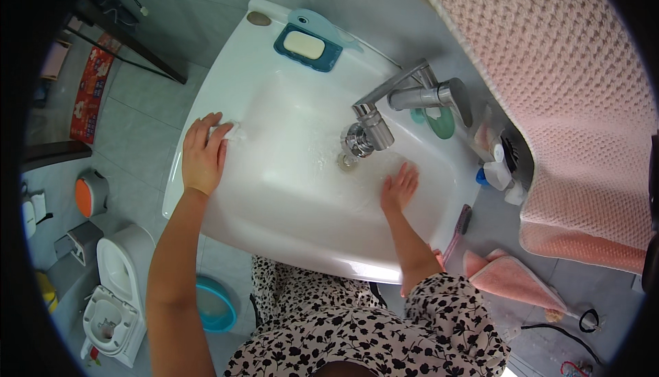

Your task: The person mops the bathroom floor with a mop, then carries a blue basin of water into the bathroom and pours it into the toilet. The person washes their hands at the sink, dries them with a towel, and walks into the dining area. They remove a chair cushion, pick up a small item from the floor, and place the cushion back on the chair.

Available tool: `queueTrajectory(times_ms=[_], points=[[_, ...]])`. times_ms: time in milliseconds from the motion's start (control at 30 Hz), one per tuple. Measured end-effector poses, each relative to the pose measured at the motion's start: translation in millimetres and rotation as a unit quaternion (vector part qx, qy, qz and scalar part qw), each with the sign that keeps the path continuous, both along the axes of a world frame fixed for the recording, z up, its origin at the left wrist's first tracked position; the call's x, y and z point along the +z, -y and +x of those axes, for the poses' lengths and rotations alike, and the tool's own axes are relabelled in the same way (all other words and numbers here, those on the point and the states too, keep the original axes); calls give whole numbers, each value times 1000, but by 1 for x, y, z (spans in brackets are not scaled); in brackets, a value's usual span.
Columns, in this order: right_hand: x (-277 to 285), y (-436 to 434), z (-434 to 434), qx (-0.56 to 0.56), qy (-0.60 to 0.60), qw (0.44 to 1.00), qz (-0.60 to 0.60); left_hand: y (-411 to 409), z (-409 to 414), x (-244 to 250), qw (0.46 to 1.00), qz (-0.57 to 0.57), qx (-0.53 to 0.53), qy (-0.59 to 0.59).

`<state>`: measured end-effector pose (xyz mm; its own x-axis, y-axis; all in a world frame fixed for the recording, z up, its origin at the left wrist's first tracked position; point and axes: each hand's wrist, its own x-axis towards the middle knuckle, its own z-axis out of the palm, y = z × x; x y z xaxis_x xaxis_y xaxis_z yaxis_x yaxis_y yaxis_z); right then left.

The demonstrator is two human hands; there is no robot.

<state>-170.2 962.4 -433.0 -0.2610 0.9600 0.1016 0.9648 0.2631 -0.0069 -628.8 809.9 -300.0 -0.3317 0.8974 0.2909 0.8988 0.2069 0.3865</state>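
My left hand (202,145) presses down on the left rim of a white ceramic washbasin (221,228). Under its thumb and fingers is a crumpled white tissue or cloth (235,131), partly hidden. Inside the basin, low on its right side, my right hand (400,186) is spread flat, slightly blurred and holding nothing. Between the hands, a chrome swivel faucet (378,125) hangs over the drain (347,162). Shallow water appears to lie around the drain.
A blue soap dish (329,62) holds a cream soap bar (304,45), beside a brown stone (258,18). Toiletries (497,168) crowd the right wall, near a hairbrush (458,230). A pink towel (556,94) hangs at right. Below left are a toilet (123,269) and a turquoise tub (221,320).
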Motion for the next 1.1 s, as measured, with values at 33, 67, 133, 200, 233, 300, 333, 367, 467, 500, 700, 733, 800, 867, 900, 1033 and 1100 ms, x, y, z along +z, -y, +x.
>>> queueTrajectory(times_ms=[33,67,133,200,233,300,333,367,467,500,700,733,800,867,900,1033,1100], points=[[-15,2,-2,4,-21,1000,13,-2,0,1,1000,1,-5,2],[-27,4,-8,6,-43,999,27,-6,1,1,1000,3,-13,5],[-22,6,-52,66,-149,985,-64,-6,2,-1,1000,6,-13,-5],[-2,13,-74,92,-153,977,-113,-4,2,-3,1000,5,-10,-8],[6,13,-74,109,-121,981,-107,-3,2,-2,1000,4,-8,-6],[10,11,-54,94,-68,991,-63,-1,1,-3,1000,5,-7,-9],[8,9,-35,24,-41,998,-52,0,1,-3,1000,8,-6,-15],[3,8,-16,-46,-13,998,-39,0,1,-3,1000,11,-6,-21],[-22,22,-12,-38,-91,995,-12,-5,4,-2,1000,7,-4,-8],[-32,25,-27,-23,-101,995,-4,-6,6,-1,1000,7,-8,-10],[2,24,-69,153,-88,976,-125,1,3,-2,1000,3,3,-10],[-10,19,-39,103,-147,978,-110,-1,4,-1,1000,5,0,-7],[-18,19,3,9,-133,988,-80,-1,2,-3,1000,8,4,-10],[-13,43,5,-34,-50,995,-82,-1,4,-4,1000,10,2,-14],[-15,60,-10,-29,-45,994,-97,-1,4,-4,1000,8,-1,-10],[-22,88,-92,127,-215,952,-177,-1,1,-6,1000,13,-2,1],[-3,92,-150,215,-258,917,-217,1,0,-9,1000,11,3,5]])
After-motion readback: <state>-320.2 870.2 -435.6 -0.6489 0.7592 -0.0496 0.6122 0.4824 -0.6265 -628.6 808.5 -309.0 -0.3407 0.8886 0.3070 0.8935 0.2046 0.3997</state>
